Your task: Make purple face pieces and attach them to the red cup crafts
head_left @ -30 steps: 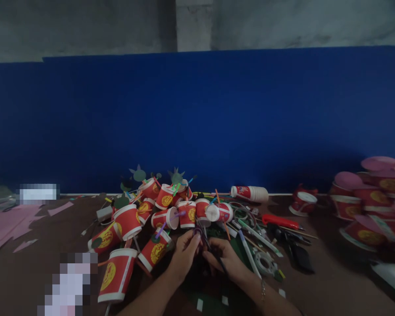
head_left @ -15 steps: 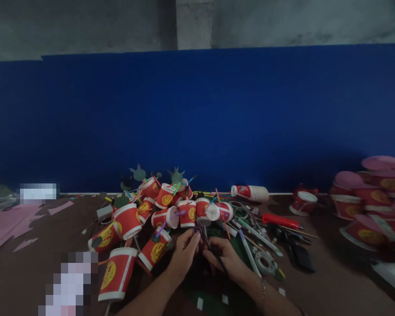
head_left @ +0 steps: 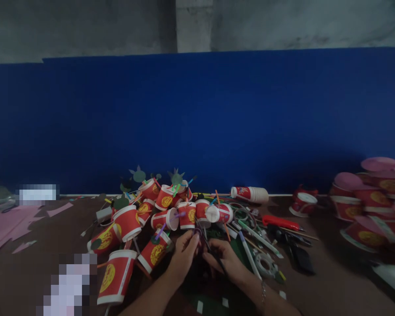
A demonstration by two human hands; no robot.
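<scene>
Backdrop: a blue panel (head_left: 197,118) below a grey wall (head_left: 102,26), behind a dark brown table (head_left: 332,289).
Landmark: the cup pile (head_left: 127,221), red and white paper cups with yellow emblems, coloured straws and green paper shapes.
Left hand (head_left: 184,251): thumb and fingertips pinched together on a small purple piece (head_left: 197,231), with hardly any gap.
Right hand (head_left: 226,259): fingers curled closed around a dark, slim tool (head_left: 219,260), its tip pointing at the purple piece; it looks like scissors.
Purple piece: held just in front of the cup pile, right of its middle; glossy and curved, like a loop.
Right of the cup pile: a tape roll (head_left: 266,265), a red-handled tool (head_left: 281,222) and, farther back, nested cups (head_left: 250,194) on their side.
Far right of the cup pile: pink-topped cups (head_left: 347,205), cut off by the frame.
Left of the cup pile: pink sheets (head_left: 13,224), also cut off.
Hard to make out: the purple piece's lower part, hidden by fingers; whether the dark tool's blades touch it; 2 pixelated patches left of the cup pile.
</scene>
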